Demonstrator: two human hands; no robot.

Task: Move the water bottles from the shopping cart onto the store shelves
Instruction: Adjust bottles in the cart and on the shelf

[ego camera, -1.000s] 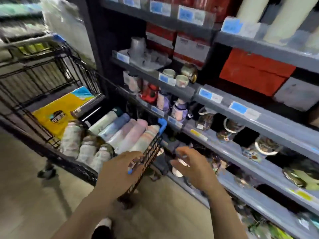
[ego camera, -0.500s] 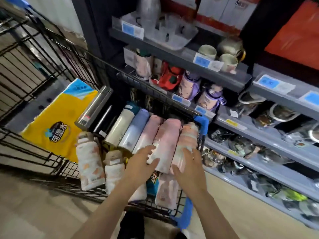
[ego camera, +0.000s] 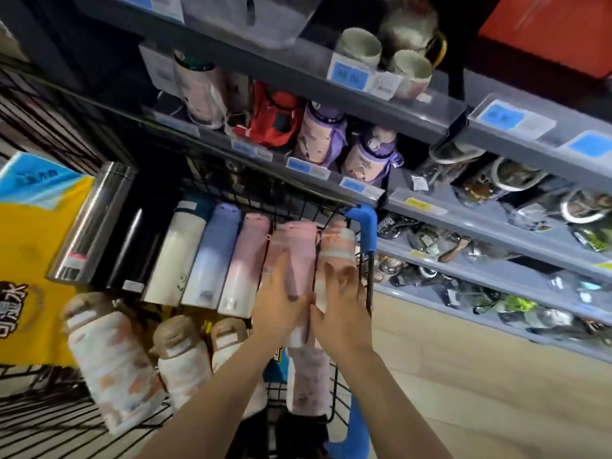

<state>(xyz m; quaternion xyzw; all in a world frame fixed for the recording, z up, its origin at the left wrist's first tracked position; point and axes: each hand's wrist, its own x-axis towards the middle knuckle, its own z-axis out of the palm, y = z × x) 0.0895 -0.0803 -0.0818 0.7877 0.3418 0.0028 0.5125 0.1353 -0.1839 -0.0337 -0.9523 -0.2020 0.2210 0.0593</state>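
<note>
Several water bottles lie side by side in the black wire shopping cart [ego camera: 364, 223]. My left hand [ego camera: 281, 303] grips a pink bottle [ego camera: 293, 240], fingers over its top and thumb on its right side. Beside it, my right hand [ego camera: 342, 306] grips the rightmost pink-and-white bottle [ego camera: 336, 246] against the cart's right wall. Both bottles rest in the cart. Left of them lie a pale pink [ego camera: 243, 260], a lavender [ego camera: 212, 256] and a white bottle [ego camera: 178, 256]. The shelf [ego camera: 331, 180] just beyond the cart holds purple-capped bottles [ego camera: 318, 134].
A steel flask [ego camera: 92, 223] and a black flask [ego camera: 132, 250] lie further left, next to a yellow package [ego camera: 33, 260]. Patterned bottles [ego camera: 109, 359] fill the near row. A red bottle [ego camera: 275, 117] stands on the shelf. Lower shelves [ego camera: 480, 270] carry small packaged goods.
The view has dropped and moved in over the cart. Both hands left the cart's rim and shelf side, reached into the cart, and now close on two neighbouring pink bottles.
</note>
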